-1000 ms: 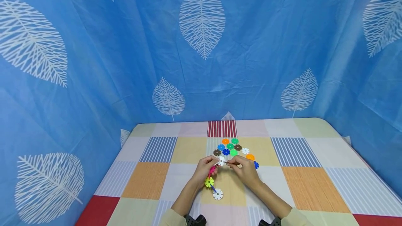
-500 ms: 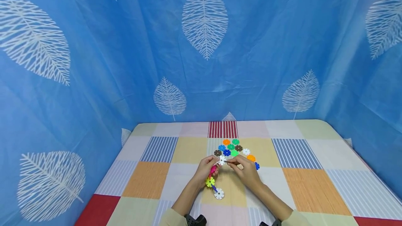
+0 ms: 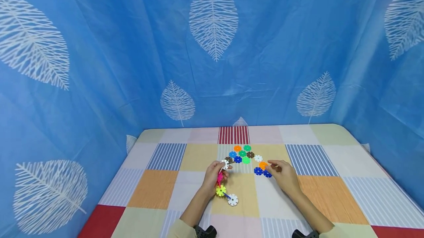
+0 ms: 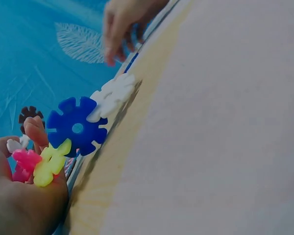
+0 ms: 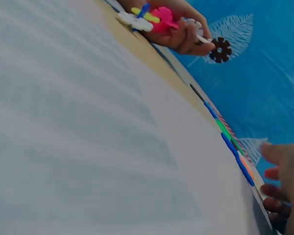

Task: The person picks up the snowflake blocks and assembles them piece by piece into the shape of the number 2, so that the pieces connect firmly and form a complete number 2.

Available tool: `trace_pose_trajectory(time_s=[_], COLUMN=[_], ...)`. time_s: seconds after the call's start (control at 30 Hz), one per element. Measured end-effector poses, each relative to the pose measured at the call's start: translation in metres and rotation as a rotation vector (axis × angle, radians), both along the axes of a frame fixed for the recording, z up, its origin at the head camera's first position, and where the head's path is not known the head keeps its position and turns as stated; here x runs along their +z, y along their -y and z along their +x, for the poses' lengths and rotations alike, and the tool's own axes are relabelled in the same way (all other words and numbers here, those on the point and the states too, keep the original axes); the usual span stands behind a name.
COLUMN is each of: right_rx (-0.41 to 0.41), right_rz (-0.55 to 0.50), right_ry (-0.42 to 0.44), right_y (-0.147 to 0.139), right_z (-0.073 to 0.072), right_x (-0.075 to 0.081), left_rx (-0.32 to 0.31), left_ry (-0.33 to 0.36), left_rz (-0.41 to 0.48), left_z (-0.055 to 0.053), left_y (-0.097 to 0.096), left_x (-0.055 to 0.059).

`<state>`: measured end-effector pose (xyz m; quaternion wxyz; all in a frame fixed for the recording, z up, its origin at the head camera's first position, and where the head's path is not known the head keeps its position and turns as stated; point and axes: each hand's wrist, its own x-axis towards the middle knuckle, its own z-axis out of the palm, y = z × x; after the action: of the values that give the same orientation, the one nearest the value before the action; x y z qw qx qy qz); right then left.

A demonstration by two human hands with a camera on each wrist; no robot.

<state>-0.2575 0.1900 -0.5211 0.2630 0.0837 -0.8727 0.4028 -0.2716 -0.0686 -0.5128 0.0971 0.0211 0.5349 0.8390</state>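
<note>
The right hand has moved away from the chain of discs to the loose pieces, while the left hand stays in place. The right hand's fingers are loosely bent and grip nothing; they reach toward an orange disc, partly covering it, and contact is unclear. Just nearer lie two blue discs. The left hand's thumb and fingers pinch the chain's upper white disc, which bears a brown disc. The left fingers partly hide the pink disc; both wrist views crop their own hand.
</note>
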Motion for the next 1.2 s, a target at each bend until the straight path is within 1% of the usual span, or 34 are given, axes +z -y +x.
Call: trace_pose_trajectory(time_s=[0.07,0.13,0.2,0.23,0.3,0.4,0.47,0.5,0.57,0.63,0.7,0.73,0.83,0.93,1.07,1.2], right_rx=[-0.006,-0.007,-0.014,-0.016,-0.017,-0.011,0.017,0.046,0.121,0.192,0.239,0.248,0.244,0.227,0.22,0.228], right_rz=[0.064,0.131,0.18,0.202,0.182,0.067,-0.076,-0.16,-0.346,-0.528,-0.66,-0.697,-0.737,-0.731,-0.735,-0.746], right_ry=[0.084,0.134,0.149,0.139,0.122,0.082,0.069,0.07,0.094,0.14,0.19,0.207,0.238,0.253,0.27,0.276], right_y=[-0.005,-0.006,-0.006,-0.006,-0.005,0.001,0.009,0.015,0.028,0.041,0.054,0.061,0.075,0.084,0.088,0.089], right_z=[0.004,0.006,0.008,0.008,0.008,0.009,0.01,0.011,0.012,0.012,0.011,0.011,0.007,0.004,0.003,0.003], right_x=[0.001,0.003,0.005,0.005,0.005,0.003,0.003,0.004,0.005,0.007,0.009,0.01,0.012,0.014,0.014,0.014], left_rx=[-0.003,-0.014,-0.03,-0.037,-0.051,-0.068,-0.079,-0.087,-0.105,-0.12,-0.137,-0.142,-0.152,-0.166,-0.184,-0.181], left_ry=[-0.003,-0.012,-0.012,-0.011,-0.006,0.004,0.008,0.006,-0.007,-0.008,-0.011,-0.009,0.0,0.0,-0.01,-0.019], left_rz=[0.016,0.02,0.022,0.023,0.025,0.021,0.014,0.01,0.0,-0.012,-0.029,-0.04,-0.067,-0.078,-0.095,-0.105], left_z=[-0.001,-0.002,-0.002,-0.003,-0.002,-0.002,-0.001,0.0,0.0,0.001,0.001,0.002,0.002,0.003,0.003,0.002], left_y=[0.001,0.001,0.001,0.001,0.0,0.0,0.0,0.0,0.001,0.001,0.001,0.001,0.001,0.001,0.001,0.001], left_x=[0.0,-0.001,-0.001,-0.002,-0.002,-0.003,-0.003,-0.003,-0.003,-0.002,-0.001,-0.001,0.0,0.001,0.0,-0.001])
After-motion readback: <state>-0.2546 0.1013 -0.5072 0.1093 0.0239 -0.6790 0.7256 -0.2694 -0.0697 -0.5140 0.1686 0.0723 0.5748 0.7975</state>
